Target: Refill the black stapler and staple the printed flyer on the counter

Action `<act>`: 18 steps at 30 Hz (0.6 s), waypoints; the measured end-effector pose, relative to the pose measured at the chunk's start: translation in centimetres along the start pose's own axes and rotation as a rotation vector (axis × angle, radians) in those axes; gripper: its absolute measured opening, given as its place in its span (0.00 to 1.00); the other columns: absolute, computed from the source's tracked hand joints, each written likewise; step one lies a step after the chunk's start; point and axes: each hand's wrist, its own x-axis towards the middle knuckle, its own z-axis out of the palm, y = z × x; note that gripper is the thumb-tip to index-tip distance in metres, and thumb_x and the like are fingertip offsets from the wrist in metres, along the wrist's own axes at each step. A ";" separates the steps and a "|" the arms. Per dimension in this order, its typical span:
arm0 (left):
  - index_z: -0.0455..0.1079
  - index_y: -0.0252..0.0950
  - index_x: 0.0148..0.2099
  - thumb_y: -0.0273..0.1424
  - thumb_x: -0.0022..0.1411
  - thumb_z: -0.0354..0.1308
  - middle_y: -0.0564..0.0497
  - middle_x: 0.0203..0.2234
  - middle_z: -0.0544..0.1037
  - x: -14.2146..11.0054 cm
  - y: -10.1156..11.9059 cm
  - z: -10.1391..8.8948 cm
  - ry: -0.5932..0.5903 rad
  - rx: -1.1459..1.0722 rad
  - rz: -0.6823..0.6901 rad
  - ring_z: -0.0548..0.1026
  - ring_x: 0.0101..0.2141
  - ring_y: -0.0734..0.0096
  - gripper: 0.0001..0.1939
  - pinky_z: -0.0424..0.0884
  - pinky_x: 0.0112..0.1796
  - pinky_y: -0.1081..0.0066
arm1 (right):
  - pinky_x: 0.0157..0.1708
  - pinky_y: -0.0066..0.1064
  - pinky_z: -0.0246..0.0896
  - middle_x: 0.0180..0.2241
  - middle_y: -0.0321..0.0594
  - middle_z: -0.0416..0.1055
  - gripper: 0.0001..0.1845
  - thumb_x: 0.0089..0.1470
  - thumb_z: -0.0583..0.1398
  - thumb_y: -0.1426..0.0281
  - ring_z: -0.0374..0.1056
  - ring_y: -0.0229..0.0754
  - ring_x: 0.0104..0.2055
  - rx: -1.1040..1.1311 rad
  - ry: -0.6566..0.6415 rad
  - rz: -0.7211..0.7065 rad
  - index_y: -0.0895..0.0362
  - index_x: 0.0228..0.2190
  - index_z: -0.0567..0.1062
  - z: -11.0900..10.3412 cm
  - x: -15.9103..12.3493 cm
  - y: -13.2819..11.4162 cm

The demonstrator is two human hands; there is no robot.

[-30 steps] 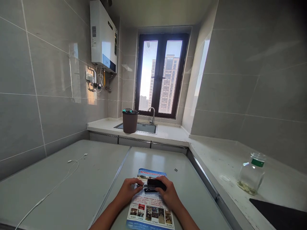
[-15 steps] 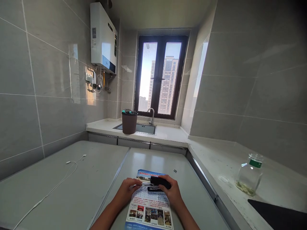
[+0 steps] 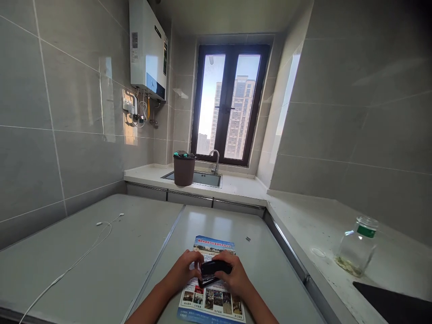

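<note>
A black stapler [image 3: 215, 267] is held between my two hands above a printed leaflet [image 3: 212, 299]. My right hand [image 3: 233, 273] is wrapped round its right end, thumb on the near side. At its left end, my left hand [image 3: 189, 269] grips with bent thumb and fingers. The stapler's top lies nearly down over its base, though a narrow gap with some metal shows between them. The leaflet lies flat on the table under my hands, partly covered by them. A small grey strip, perhaps staples [image 3: 248, 239], rests to its right.
A white cable [image 3: 77, 262] runs across the left of the grey table [image 3: 141, 238]. On the right counter stand a glass jar [image 3: 357, 247] and a black panel [image 3: 391, 299]. A brown bin [image 3: 184, 171] stands by the sink [image 3: 211, 180] under the window.
The stapler's top has come down over the metal part that stuck out before. Both hands have drawn closer together and nearer to me. The view has shifted slightly.
</note>
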 end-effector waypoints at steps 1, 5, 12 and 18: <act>0.74 0.39 0.37 0.23 0.53 0.66 0.53 0.33 0.80 0.0 -0.1 0.1 -0.006 0.014 0.005 0.73 0.37 0.65 0.09 0.64 0.41 0.69 | 0.45 0.39 0.69 0.38 0.41 0.79 0.20 0.47 0.69 0.56 0.74 0.50 0.41 0.002 -0.001 -0.006 0.51 0.41 0.82 0.1 0.0 0.0; 0.72 0.38 0.35 0.22 0.55 0.63 0.53 0.32 0.80 0.0 0.0 0.0 0.011 0.006 0.024 0.73 0.37 0.65 0.07 0.63 0.43 0.69 | 0.45 0.39 0.69 0.39 0.41 0.78 0.20 0.49 0.68 0.57 0.74 0.50 0.42 0.030 0.022 -0.005 0.50 0.43 0.81 0.2 -0.1 0.3; 0.71 0.38 0.33 0.24 0.55 0.63 0.53 0.32 0.79 0.2 -0.3 0.2 0.010 0.058 0.024 0.72 0.36 0.64 0.05 0.63 0.45 0.67 | 0.47 0.39 0.67 0.40 0.41 0.78 0.20 0.50 0.67 0.56 0.73 0.50 0.44 -0.008 -0.012 0.018 0.51 0.43 0.80 0.1 -0.2 0.4; 0.71 0.38 0.33 0.23 0.57 0.62 0.52 0.33 0.79 0.3 -0.6 0.2 -0.011 0.081 0.032 0.73 0.37 0.64 0.05 0.62 0.46 0.67 | 0.47 0.39 0.66 0.40 0.40 0.77 0.19 0.48 0.68 0.61 0.72 0.50 0.44 -0.006 -0.011 0.025 0.51 0.43 0.80 0.1 -0.1 0.3</act>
